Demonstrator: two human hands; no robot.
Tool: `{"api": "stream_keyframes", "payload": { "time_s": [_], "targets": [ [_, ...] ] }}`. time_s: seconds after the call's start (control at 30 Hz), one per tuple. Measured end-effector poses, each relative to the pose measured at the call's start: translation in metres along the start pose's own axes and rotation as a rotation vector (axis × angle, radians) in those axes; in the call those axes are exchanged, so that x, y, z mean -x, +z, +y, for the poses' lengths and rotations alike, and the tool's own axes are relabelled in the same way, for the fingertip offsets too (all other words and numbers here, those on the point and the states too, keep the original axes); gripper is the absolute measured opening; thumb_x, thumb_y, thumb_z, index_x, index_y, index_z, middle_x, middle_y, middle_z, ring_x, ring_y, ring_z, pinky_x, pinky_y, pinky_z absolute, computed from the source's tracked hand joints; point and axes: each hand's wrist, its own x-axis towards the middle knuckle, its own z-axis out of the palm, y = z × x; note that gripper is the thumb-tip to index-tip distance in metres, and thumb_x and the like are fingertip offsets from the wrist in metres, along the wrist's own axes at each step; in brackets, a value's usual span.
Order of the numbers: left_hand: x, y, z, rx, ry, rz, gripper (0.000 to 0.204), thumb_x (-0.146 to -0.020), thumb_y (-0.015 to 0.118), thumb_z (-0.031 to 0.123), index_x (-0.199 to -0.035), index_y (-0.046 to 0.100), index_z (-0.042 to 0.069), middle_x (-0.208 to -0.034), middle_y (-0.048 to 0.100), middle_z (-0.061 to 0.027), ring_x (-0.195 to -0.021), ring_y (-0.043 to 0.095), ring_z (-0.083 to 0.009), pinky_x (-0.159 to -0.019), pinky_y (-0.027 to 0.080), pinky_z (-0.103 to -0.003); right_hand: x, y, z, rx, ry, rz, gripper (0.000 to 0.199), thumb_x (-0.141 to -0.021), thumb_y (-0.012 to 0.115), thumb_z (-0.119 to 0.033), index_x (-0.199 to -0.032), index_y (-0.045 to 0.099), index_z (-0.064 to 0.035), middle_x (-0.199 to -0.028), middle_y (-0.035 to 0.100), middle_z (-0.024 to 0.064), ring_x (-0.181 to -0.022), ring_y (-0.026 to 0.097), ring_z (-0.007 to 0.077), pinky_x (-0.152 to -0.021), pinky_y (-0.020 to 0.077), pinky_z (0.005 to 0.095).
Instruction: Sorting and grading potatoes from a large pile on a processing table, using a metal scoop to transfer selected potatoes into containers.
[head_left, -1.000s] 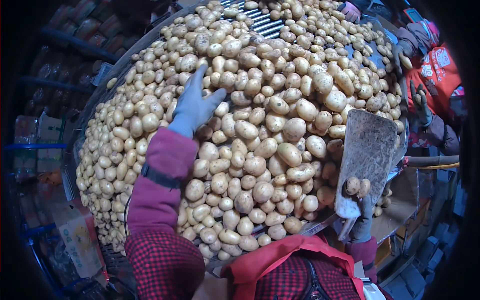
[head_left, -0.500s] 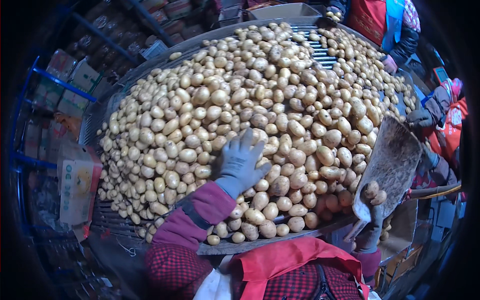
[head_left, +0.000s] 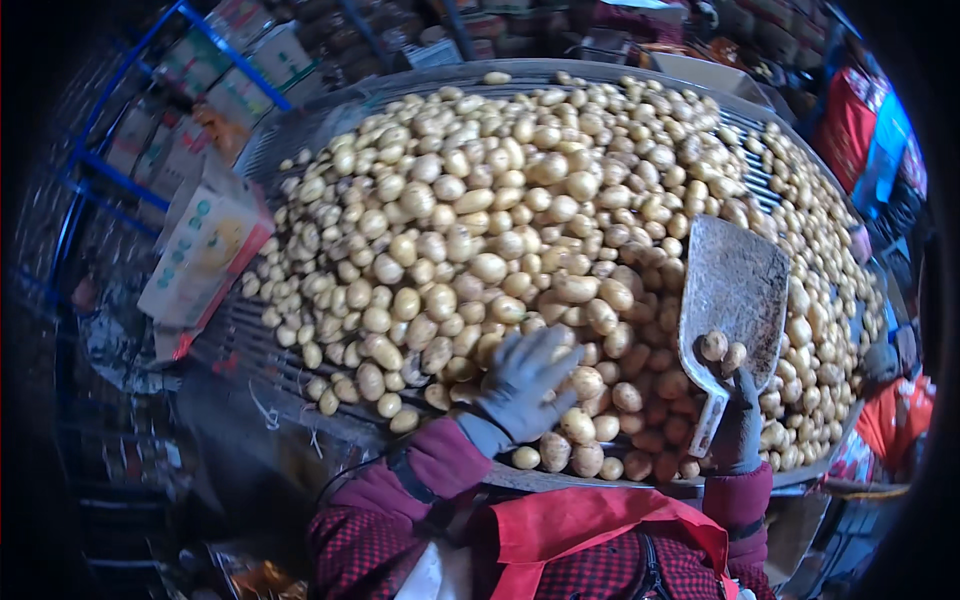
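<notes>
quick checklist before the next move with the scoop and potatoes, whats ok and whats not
1. Right hand grips the scoop handle: ok, glove closed around it.
2. Scoop load: ok, only two small potatoes sit near its handle end, the rest of the blade is bare.
3. Left hand placement: ok, glove spread flat on the potato pile, holding nothing.
4. Hands apart from each other: ok, potatoes lie between them.
5. Near edge of the table: not ok, loose potatoes sit close to the rim.
6. Co-worker at the far right out of the scoop's way: cannot tell, mostly out of view.
</notes>
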Motion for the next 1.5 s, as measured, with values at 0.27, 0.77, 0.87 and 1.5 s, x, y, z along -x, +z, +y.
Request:
{"api": "stream_keyframes", "payload": {
  "time_s": [0.27,0.77,0.87,1.5],
  "targets": [
    [0.066,-0.080,-0.115,-0.426,-0.613,0.438,0.068,-0.086,0.067,0.045,-0.145,0.049,0.016,-0.145,0.046,-0.0209,-0.131,0.043,-0.0412,-0.105,0.037,-0.059,-0.012,-0.013,0.014,0.068,-0.070,-0.087,0.050,-0.104,0.049,-0.027,-0.144,0.048,0.0021,-0.143,0.055,0.0145,-0.130,0.053,0.0262,-0.112,0.0393,0.0398],
    [0.009,-0.116,-0.176,-0.355,-0.639,0.315,0.045,-0.095,0.052,0.032,-0.138,0.055,0.016,-0.137,0.057,-0.0135,-0.111,0.063,-0.0369,-0.093,0.051,-0.048,-0.015,-0.025,0.017,0.116,-0.031,-0.042,0.046,-0.105,0.047,-0.028,-0.142,0.051,-0.0002,-0.140,0.057,0.0135,-0.128,0.055,0.0257,-0.110,0.0408,0.0392],
    [-0.018,-0.128,-0.185,-0.417,-0.796,0.112,0.050,-0.095,0.050,0.032,-0.143,0.048,0.018,-0.143,0.052,-0.0128,-0.117,0.060,-0.0370,-0.097,0.049,-0.047,-0.011,-0.010,0.021,0.140,-0.094,-0.028,0.046,-0.105,0.048,-0.030,-0.140,0.052,-0.0006,-0.138,0.058,0.0124,-0.123,0.057,0.0246,-0.107,0.0430,0.0386],
    [-0.069,-0.174,-0.187,-0.372,-0.936,-0.365,0.045,-0.089,0.060,0.029,-0.131,0.062,0.013,-0.140,0.058,-0.0135,-0.130,0.055,-0.0323,-0.108,0.045,-0.044,-0.006,-0.017,0.021,0.188,-0.065,-0.006,0.048,-0.103,0.051,-0.036,-0.137,0.055,-0.0026,-0.129,0.064,0.0123,-0.109,0.064,0.0249,-0.083,0.0592,0.0386]
  ]
}}
